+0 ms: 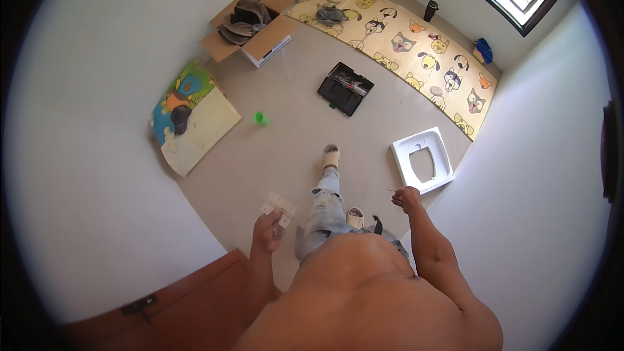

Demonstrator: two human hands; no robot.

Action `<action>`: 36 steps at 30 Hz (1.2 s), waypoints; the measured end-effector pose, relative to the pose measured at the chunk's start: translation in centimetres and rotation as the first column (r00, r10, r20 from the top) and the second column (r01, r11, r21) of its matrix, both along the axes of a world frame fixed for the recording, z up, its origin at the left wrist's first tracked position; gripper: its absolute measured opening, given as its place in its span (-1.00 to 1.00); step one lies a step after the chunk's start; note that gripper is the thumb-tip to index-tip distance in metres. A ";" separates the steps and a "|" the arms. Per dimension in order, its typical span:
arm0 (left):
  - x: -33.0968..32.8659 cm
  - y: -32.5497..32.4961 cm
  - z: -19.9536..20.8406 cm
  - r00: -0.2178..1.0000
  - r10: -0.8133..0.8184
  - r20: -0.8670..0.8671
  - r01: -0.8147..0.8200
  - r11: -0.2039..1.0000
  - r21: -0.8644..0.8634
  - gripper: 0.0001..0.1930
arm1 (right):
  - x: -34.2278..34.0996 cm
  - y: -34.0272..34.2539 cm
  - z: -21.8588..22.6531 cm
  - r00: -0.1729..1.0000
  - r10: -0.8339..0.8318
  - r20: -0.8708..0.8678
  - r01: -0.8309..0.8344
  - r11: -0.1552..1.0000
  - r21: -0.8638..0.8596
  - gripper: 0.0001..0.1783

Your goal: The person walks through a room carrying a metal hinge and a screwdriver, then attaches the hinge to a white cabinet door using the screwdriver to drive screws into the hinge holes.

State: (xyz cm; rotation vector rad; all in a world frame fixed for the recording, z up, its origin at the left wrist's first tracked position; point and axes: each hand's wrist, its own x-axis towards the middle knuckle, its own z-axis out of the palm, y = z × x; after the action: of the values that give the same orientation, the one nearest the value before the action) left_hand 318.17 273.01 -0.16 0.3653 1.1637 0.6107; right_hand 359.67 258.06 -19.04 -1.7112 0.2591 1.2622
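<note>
The left hand (266, 230) grips a flat white rectangular plate (284, 208) by its near side, above the grey floor (292, 149). The right hand (407, 199) has its fingers closed on a thin stick-like piece (390, 190), too small to identify, near a white plastic frame (442, 149) with a large opening. Farther off are a green cup (260, 119), an open black toolbox (344, 99), a cardboard box (266, 44) holding a brown bag (242, 23), and an animal-print mat (406, 62)
</note>
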 end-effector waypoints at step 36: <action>24.5 37.7 -2.8 0.536 -0.834 0.129 0.843 0.522 -0.128 -0.86 | -10.5 2.5 7.9 0.844 0.480 -0.241 -0.536 0.781 -0.321 -0.37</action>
State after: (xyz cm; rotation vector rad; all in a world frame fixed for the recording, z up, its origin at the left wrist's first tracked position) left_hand 342.64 310.69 -3.00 0.6985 0.8290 -0.3592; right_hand 349.14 260.56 -11.10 -2.1101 0.1266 1.8384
